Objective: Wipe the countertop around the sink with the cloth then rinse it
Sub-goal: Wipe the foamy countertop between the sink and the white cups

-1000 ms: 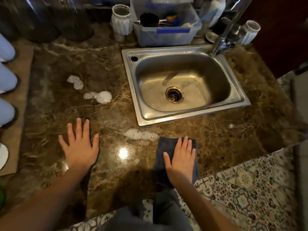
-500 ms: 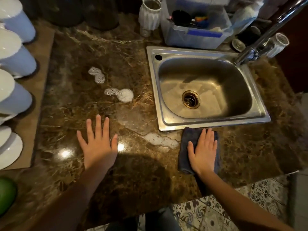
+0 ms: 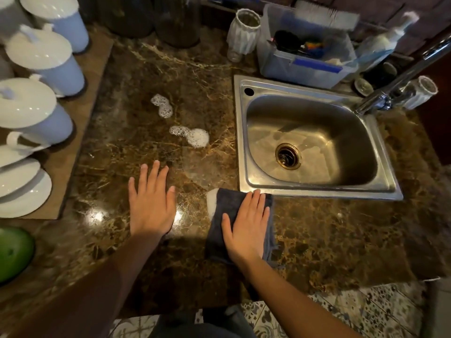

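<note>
Canisters, pale blue with white lids, stand in a row on a brown mat far to the left of the sink. A green rounded thing sits nearer the front edge, cut off by the frame. On the brown marble countertop, two patches of soap foam lie left of the sink and well apart from its rim. One is farther back and one is closer to the sink.

The left hand lies flat on bare stone left of the sink's front left corner, fingers straight and spread, holding nothing. A small smear of foam touches the left edge of the dark blue cloth, which lies spread on the countertop at that same corner, its far edge meeting the steel rim. The right hand presses flat on the cloth, fingers straight and together, fingertips reaching the rim without curling round the fabric.

The basin shows a wet sheen around the drain. Behind the sink stand a white ribbed vase and a clear plastic tub holding brushes. The chrome faucet rises at the sink's back right corner.
</note>
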### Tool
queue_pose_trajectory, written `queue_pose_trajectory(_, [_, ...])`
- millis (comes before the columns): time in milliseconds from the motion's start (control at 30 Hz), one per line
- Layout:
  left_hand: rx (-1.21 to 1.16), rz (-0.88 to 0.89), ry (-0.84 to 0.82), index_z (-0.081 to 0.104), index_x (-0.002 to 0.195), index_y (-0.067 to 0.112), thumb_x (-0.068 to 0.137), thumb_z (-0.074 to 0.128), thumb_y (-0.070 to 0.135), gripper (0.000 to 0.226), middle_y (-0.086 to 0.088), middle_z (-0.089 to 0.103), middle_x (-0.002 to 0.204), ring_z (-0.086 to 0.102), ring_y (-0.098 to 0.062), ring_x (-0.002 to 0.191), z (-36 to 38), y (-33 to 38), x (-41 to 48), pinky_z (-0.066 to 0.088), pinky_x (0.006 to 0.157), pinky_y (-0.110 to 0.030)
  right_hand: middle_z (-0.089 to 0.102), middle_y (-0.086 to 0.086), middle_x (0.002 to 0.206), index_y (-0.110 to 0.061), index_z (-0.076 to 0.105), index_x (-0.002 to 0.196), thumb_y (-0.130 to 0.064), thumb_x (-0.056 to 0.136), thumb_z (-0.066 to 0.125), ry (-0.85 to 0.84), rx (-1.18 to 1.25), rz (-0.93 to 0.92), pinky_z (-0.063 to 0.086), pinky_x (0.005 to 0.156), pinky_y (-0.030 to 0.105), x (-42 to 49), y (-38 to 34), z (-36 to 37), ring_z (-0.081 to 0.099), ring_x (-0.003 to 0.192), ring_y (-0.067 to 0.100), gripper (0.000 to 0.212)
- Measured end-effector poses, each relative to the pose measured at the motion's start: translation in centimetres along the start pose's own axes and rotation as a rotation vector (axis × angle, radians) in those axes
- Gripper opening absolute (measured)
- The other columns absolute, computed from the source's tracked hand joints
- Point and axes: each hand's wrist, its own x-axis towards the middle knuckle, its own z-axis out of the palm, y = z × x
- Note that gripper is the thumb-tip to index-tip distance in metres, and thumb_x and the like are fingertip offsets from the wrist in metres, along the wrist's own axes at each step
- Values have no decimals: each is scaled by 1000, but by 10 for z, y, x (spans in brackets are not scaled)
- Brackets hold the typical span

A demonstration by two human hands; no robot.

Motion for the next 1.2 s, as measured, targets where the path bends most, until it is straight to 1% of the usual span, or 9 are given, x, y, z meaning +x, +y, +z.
queue_pose_trajectory(133, [-236, -52, 33, 34, 147, 11, 101, 33, 29, 49, -7, 30, 157, 26, -23, 144, -25, -7, 1, 21, 118, -45, 7, 8, 162, -24, 7, 155, -53, 93, 30, -23, -40, -181, 1, 112, 58, -8, 3, 0, 1, 147, 33, 72])
queue_pose_trajectory(200, [-138, -45, 59, 33, 147, 12, 101, 36, 31, 50, -6, 25, 159, 24, -24, 145, -31, -28, -4, 18, 117, -45, 12, 7, 161, -29, 14, 154, -55, 92, 33, -49, -71, -219, 3, 109, 62, -13, 0, 1, 5, 147, 35, 69])
queue_pose_trajectory(333, [59, -110, 11, 31, 149, 14, 95, 22, 43, 62, -5, 21, 160, 12, -24, 149, -24, -55, -17, 11, 117, -49, 20, 10, 159, -26, 25, 152, -58, 97, 20, -60, -75, -249, 10, 107, 67, -27, -19, 2, 12, 145, 40, 63])
queue_pose_trajectory(467, [56, -139, -16, 23, 152, 21, 95, 18, 40, 61, 2, 11, 162, 1, -16, 149, -21, -52, -13, 1, 119, -44, 22, 9, 159, -26, 26, 151, -59, 92, 33, -52, -70, -266, 13, 106, 68, -20, -42, 2, 16, 145, 40, 68])
queue_pose_trajectory(700, [72, -90, 3, 33, 148, 12, 96, 24, 30, 56, -8, 27, 158, 20, -27, 147, -19, -56, -12, 18, 116, -51, 22, 9, 159, -26, 23, 152, -60, 91, 35, -76, -53, -389, 14, 108, 71, 26, -96, 0, 15, 145, 42, 71])
queue_pose_trajectory(867, [87, -71, 29, 36, 147, 11, 96, 23, 29, 56, -8, 30, 157, 22, -27, 146, -19, -56, -12, 17, 116, -48, 19, 9, 160, -26, 25, 152, -57, 90, 30, -62, -34, -422, 11, 108, 70, 56, -122, 7, 10, 146, 40, 69])
queue_pose_trajectory(967, [80, -106, 22, 31, 150, 14, 94, 17, 33, 60, -4, 23, 160, 15, -22, 148, -19, -57, -10, 10, 119, -43, 15, 8, 161, -26, 23, 153, -58, 91, 26, -37, -54, -402, 5, 110, 69, 63, -130, 9, 7, 147, 40, 70])
queue_pose_trajectory(1067, [67, -91, 29, 27, 151, 13, 95, 14, 35, 62, -4, 20, 160, 12, -21, 149, -20, -56, -12, 9, 119, -43, 9, 6, 162, -27, 16, 154, -58, 93, 21, -43, -57, -413, 3, 111, 69, 55, -122, 8, 1, 148, 39, 69])
queue_pose_trajectory(1200, [55, -67, 48, 29, 150, 10, 97, 16, 34, 60, -6, 22, 160, 15, -24, 148, -20, -56, -13, 13, 119, -46, 12, 5, 162, -28, 19, 154, -56, 93, 27, -44, -46, -438, 6, 109, 67, 13, -97, 11, 5, 148, 38, 67])
